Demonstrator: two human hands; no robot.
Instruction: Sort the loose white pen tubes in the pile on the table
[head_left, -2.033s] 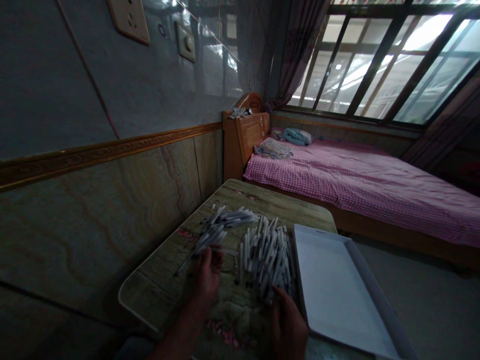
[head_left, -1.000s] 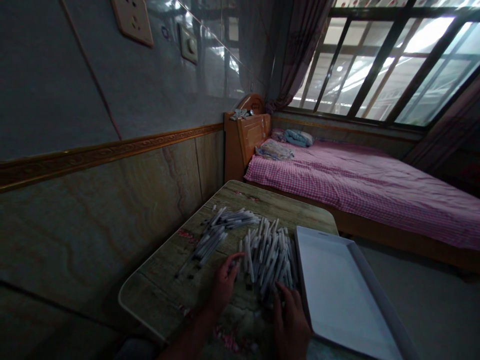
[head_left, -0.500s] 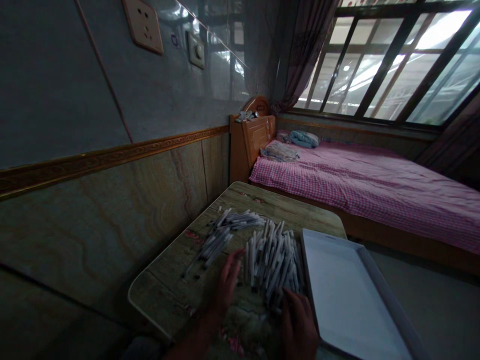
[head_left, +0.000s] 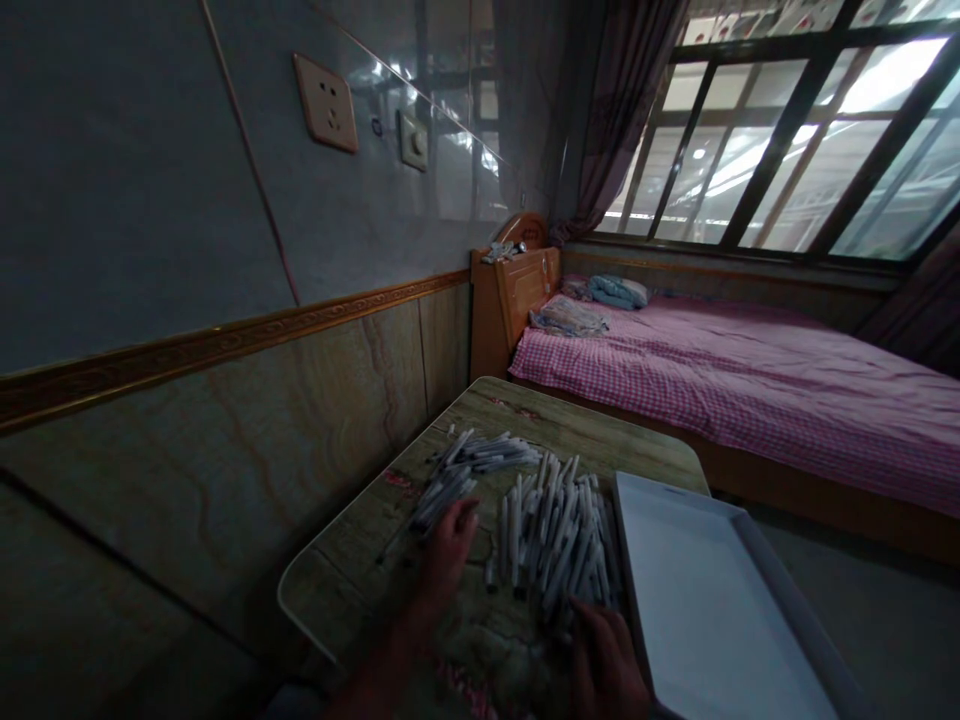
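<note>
White pens with dark ends, by their look, lie in two piles on a patterned table. The larger pile (head_left: 559, 530) is in the middle, beside a white tray-like box (head_left: 705, 590). A looser pile (head_left: 487, 452) spreads to its left. My left hand (head_left: 448, 550) is at the near edge of the looser pile, fingers stretched forward, with no pen visible in it. My right hand (head_left: 609, 655) is at the near end of the larger pile, its fingers loosely bent with a gap to the thumb. Dim light blurs whether its fingertips touch the pens.
The table (head_left: 352, 570) has a pale rounded edge and stands close to the tiled wall (head_left: 337, 390) on the left. A bed (head_left: 675, 370) with a pink checked cover stands beyond it. The box lies along the table's right edge.
The view has shifted, so the whole scene sits slightly lower and further right. My left hand has moved left, away from the larger pile to the looser one. My right hand stays by the larger pile.
</note>
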